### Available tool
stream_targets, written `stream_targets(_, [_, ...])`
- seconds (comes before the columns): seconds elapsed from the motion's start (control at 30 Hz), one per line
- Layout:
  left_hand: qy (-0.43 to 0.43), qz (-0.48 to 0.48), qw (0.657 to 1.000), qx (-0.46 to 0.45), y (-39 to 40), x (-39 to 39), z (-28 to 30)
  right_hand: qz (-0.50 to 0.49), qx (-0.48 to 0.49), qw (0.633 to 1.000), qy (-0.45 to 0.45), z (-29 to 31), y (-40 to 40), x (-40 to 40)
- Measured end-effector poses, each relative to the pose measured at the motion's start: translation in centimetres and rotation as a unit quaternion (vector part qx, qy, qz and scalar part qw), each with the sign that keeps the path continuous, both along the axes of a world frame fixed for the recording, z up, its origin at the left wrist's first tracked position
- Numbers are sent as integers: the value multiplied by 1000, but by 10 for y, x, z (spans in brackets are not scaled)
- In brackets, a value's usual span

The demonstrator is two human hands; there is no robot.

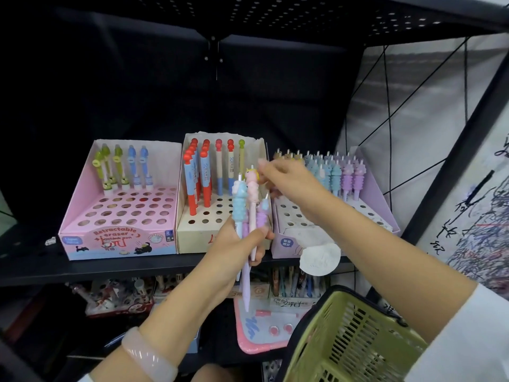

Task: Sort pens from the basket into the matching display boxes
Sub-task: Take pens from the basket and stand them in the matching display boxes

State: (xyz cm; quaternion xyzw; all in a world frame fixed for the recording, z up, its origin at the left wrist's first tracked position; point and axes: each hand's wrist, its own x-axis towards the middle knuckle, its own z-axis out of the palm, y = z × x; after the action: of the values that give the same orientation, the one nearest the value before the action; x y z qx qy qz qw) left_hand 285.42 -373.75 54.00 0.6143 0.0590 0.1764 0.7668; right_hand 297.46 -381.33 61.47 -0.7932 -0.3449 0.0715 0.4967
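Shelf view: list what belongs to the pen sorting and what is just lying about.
Job:
left hand gripping unicorn pens
right hand reaching for the pink pen's top
purple display box
green basket

Lying about:
pink eraser-pen box
cream box
white paper disc
lower-shelf stock

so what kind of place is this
Most likely a stationery shop aisle: cardboard display boxes such as the pink punched-hole box on a black metal shelf, handwritten price marks, and a green plastic shopping basket on the arm.
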Motion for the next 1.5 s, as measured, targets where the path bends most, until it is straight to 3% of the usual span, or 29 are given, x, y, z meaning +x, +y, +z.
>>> stream_targets(0.1, [-4, -1, 1000, 3, -4, 1, 0, 72, -28, 995, 60, 1, -3, -10])
stream_targets(0.17, [-3, 1, 1000, -11, -5, 0, 2, 67, 28, 995, 62, 4, -4, -10])
stream_targets(0.3, [7, 13, 999, -33, -2, -1, 5, -45, 211, 975, 59, 23, -13, 8])
stream_targets(0.37, [19, 20, 999, -26, -2, -2, 4, -129, 245, 961, -15, 30, -22, 23])
stream_targets(0.5, [30, 38, 999, -13, -1, -2, 0, -204, 154, 951, -174, 22, -35, 49])
stream_targets(0.67, [44, 40, 998, 13, 0, -1, -2, -190, 42, 950, -244, -3, -29, 60])
stream_targets(0.9, [33, 44, 998, 17, 2, -4, -1, -190, -71, 953, -224, -2, -18, 68])
stream_targets(1.0, [21, 40, 999, 10, -2, -5, 1, -174, -171, 952, -186, 4, -12, 69])
stream_targets(1.1, [10, 29, 1000, -4, -8, -7, 2, -152, -288, 928, -182, -4, -5, 62])
stream_targets(1.2, [5, 35, 999, -26, -8, -9, 4, -174, -291, 919, -199, -11, -10, 54])
stream_targets(1.3, [-5, 44, 998, -45, -7, -8, 7, -193, -198, 928, -250, -13, -23, 37])
stream_targets(1.37, [-11, 43, 998, -47, -8, -6, 8, -153, -145, 943, -259, -11, -30, 18])
stream_targets(1.5, [-18, 36, 998, -42, -17, 0, 8, 50, -75, 992, -83, -14, -41, -22])
